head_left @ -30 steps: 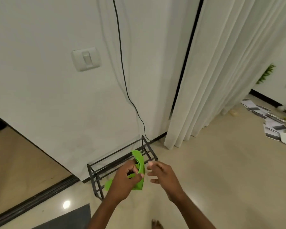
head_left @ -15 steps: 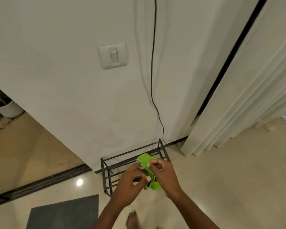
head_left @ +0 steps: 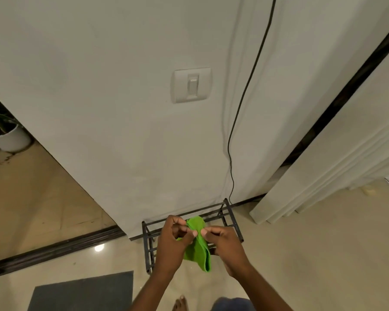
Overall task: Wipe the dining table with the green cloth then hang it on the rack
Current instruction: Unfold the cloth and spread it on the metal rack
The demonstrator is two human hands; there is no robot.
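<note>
Pinching the green cloth (head_left: 198, 245) by its upper end from both sides, left hand (head_left: 173, 243) on the left and right hand (head_left: 225, 243) on the right, fingers curled on the fabric, held over the near rails of the dark rack (head_left: 233, 218) at the foot of the wall. Against half a second ago: drawn out longer and hanging lower instead of bunched, with the hands slightly apart rather than overlapping. Seen from closer in, with the wall switch (head_left: 191, 85) larger and lower, the grey mat (head_left: 83, 292) near left
</note>
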